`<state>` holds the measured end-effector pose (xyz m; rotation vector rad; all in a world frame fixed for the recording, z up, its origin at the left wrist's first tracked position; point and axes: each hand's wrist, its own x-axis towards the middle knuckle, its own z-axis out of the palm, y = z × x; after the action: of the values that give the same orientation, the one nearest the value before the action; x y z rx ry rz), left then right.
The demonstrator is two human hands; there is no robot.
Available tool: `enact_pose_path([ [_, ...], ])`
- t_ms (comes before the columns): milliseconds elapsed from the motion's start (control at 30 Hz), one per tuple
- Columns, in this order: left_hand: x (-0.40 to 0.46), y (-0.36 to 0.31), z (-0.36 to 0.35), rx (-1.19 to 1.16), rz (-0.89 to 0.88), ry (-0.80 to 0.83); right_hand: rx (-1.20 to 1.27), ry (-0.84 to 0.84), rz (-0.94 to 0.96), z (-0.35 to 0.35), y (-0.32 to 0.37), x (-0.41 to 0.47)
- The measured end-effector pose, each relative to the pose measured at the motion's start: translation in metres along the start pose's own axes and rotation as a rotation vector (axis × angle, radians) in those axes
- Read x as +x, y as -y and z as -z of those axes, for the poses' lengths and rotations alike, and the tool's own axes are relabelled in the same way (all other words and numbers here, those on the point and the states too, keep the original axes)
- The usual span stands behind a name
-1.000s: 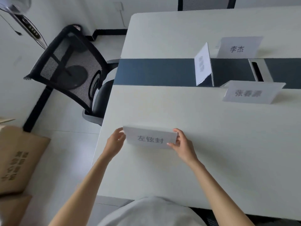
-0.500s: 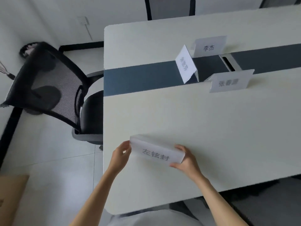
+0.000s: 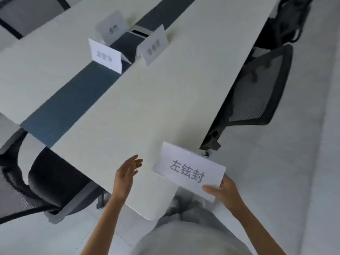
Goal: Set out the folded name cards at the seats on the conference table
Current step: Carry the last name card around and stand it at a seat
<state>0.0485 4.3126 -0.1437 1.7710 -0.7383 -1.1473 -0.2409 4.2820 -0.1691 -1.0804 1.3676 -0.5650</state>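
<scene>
A folded white name card [image 3: 187,170] with dark printed characters hangs above the near corner of the white conference table [image 3: 147,111], partly past its edge. My right hand [image 3: 223,192] grips the card's lower right corner. My left hand [image 3: 127,173] is off the card, fingers apart, over the table just left of it. Three more folded name cards stand near the table's dark centre strip [image 3: 73,103]: one [image 3: 105,56] on the strip, one [image 3: 112,28] beyond it, one [image 3: 153,46] on the near side.
A black mesh office chair [image 3: 255,89] stands tucked at the table's right side. Another black chair [image 3: 36,183] sits at the table's end on the left. Pale tiled floor [image 3: 294,181] lies to the right. My grey-clad body [image 3: 191,238] fills the bottom.
The view has swung around the table corner. My left hand has let go of the card, and my right hand alone has lifted it off the table toward the right side.
</scene>
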Motion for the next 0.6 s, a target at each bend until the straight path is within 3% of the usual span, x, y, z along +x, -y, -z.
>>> enact_pose_path([
  [133,-0.017,0.002,-0.043,-0.001,0.002,0.194,0.123,-0.309,-0.070,0.027,-0.037,-0.059],
  [333,-0.037,-0.004,-0.144,0.185,-0.064,0.633,0.252,-0.769,-0.203,0.048,-0.086,-0.132],
  [467,-0.048,-0.025,-0.213,0.278,-0.181,0.865,0.331,-0.969,-0.269,0.066,-0.105,-0.154],
  [600,-0.044,-0.047,-0.288,0.329,-0.265,0.985,0.384,-1.097,-0.298,0.106,-0.121,-0.148],
])
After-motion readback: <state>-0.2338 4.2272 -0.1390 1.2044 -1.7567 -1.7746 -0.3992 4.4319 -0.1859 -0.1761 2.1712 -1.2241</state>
